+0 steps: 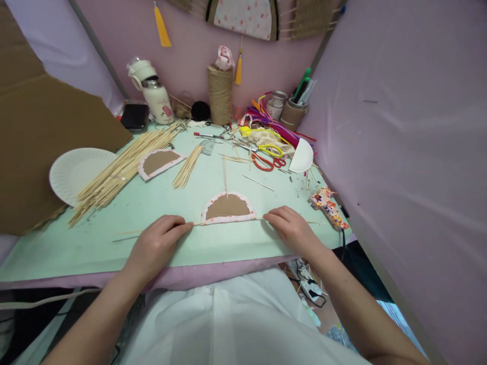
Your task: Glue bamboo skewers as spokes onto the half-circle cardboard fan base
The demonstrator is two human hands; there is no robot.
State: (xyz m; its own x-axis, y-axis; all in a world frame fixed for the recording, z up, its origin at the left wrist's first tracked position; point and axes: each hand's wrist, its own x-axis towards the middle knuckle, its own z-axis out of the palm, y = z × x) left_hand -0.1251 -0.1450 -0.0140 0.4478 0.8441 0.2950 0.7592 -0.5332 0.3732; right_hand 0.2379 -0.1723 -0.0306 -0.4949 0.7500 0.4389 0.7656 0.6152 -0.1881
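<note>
In front of me lies a half-circle cardboard piece point(228, 207) edged with pink-dotted white fabric, its straight side towards me. A thin bamboo skewer point(197, 223) runs along that straight side and sticks out at both ends. My left hand point(158, 244) pinches the skewer just left of the piece. On the other side, my right hand point(292, 229) pinches it too, and the skewer's tip shows beyond the fingers. Another skewer point(225, 175) points away from me, its near end on the curved edge. A second fabric-edged half-circle point(160, 162) lies further back on the left.
Bundled skewers point(125, 165) lie beside a white paper plate point(63, 172). Red-handled scissors point(262, 162) and a white half disc point(302, 157) are at the back right. A flower-patterned glue gun point(329, 207) lies near the right edge. A bottle point(158, 104) and twine spool point(219, 96) stand behind.
</note>
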